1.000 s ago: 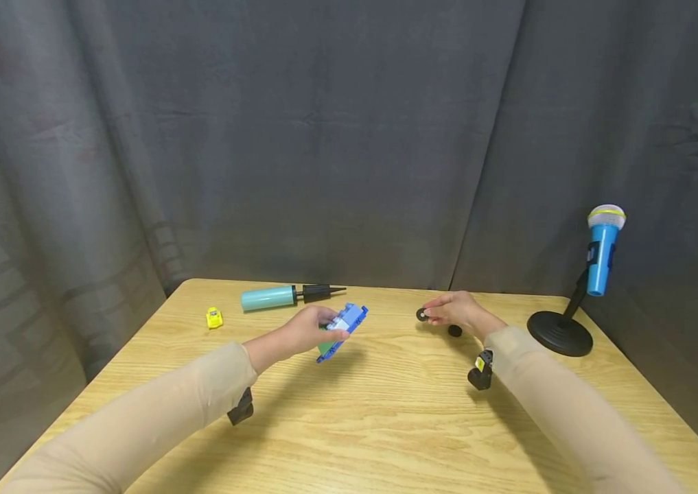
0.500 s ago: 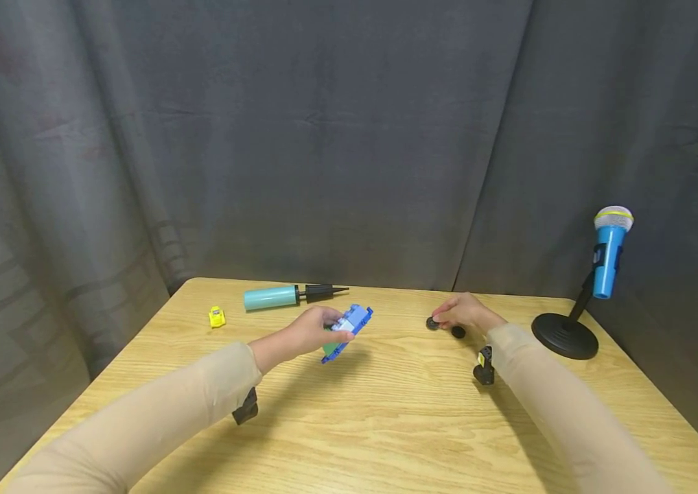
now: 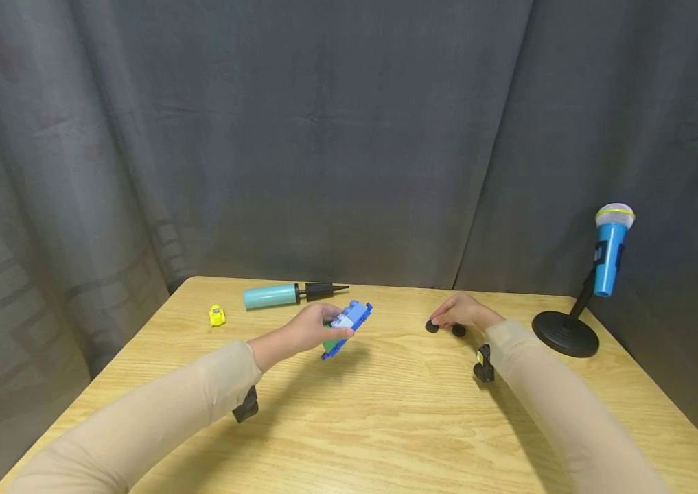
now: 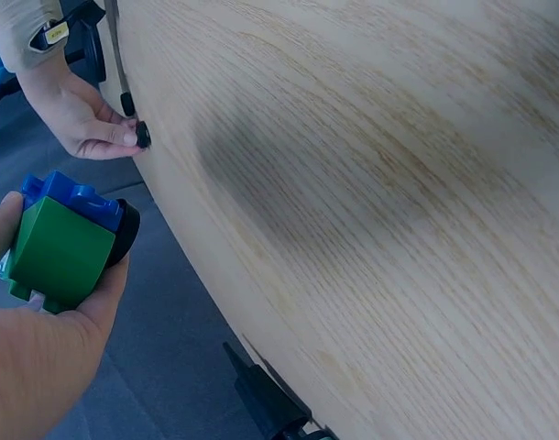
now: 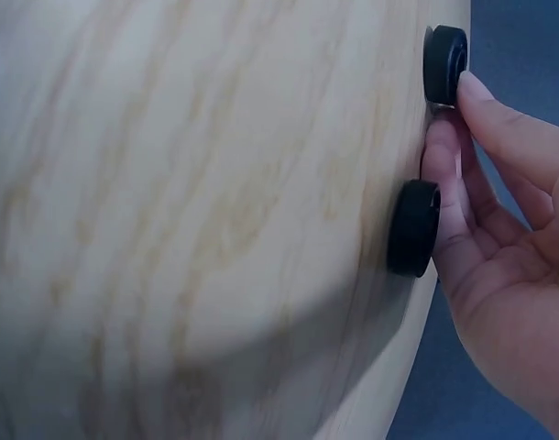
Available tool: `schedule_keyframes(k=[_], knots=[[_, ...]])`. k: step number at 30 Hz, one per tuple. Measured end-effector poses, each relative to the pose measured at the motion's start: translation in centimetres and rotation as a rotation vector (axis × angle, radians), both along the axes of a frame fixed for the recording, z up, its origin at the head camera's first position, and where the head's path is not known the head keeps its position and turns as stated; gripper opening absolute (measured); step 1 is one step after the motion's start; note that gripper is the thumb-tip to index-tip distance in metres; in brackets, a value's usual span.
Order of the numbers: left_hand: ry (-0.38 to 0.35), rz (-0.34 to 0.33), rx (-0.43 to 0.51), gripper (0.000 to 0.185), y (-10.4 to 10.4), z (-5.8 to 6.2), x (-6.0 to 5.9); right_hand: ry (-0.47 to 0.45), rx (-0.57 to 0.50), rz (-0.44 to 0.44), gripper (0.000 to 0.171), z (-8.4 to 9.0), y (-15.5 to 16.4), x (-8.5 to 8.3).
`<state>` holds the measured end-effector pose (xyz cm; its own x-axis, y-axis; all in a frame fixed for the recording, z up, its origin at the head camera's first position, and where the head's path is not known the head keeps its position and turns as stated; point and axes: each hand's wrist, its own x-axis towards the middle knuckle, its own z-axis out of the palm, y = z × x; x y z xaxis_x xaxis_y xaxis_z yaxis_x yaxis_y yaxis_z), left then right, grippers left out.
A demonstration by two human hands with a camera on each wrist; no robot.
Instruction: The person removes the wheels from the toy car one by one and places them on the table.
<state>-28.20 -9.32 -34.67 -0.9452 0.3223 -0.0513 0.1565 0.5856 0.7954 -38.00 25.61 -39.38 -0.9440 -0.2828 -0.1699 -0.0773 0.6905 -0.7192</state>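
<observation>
My left hand (image 3: 310, 332) holds a toy vehicle made of building blocks (image 3: 349, 318), raised over the table. In the left wrist view the vehicle's green block (image 4: 61, 254) and blue base (image 4: 73, 199) show, with a black wheel (image 4: 125, 231) on its side. At the back right, my right hand (image 3: 462, 312) pinches a small black toy wheel (image 3: 432, 326) down at the tabletop. The right wrist view has a fingertip on that wheel's edge (image 5: 444, 66). A second black wheel (image 5: 414, 229) lies flat beside the curled fingers.
A teal hand pump (image 3: 271, 296) lies along the wooden table's (image 3: 386, 412) back edge. Left of it sits a small yellow toy car (image 3: 217, 315). A blue toy microphone (image 3: 610, 250) stands on a black round-based stand (image 3: 565, 334) at the right. Grey curtains (image 3: 324, 137) hang behind.
My right hand has brought the wheel from a tilted, raised position down flat onto the table beside the other wheel. My left hand keeps its grip on the vehicle, almost unmoved.
</observation>
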Motion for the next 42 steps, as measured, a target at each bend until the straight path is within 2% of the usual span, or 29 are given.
schedule_keyframes(k=[10,16,22,30,35,42], knots=[[0.02,-0.01,-0.012,0.053,0.2,0.1,0.1,0.006,-0.074,0.037,0.028,0.0,0.5,0.4],[0.022,-0.066,-0.021,0.054,0.2,0.2,0.3,0.011,-0.111,0.041,0.036,1.0,1.0,1.2],[0.082,-0.133,-0.043,0.049,0.4,0.4,0.4,0.01,-0.125,0.072,0.041,2.3,1.4,1.8],[0.161,-0.145,-0.101,0.046,0.7,0.6,0.8,-0.022,-0.246,0.061,0.046,3.6,0.8,2.0],[0.189,-0.154,-0.11,0.047,0.8,0.8,1.0,-0.034,-0.316,0.12,0.047,4.8,-0.9,2.3],[0.271,-0.204,-0.148,0.049,0.8,1.0,1.0,-0.065,-0.345,0.236,0.042,6.2,-3.9,3.6]])
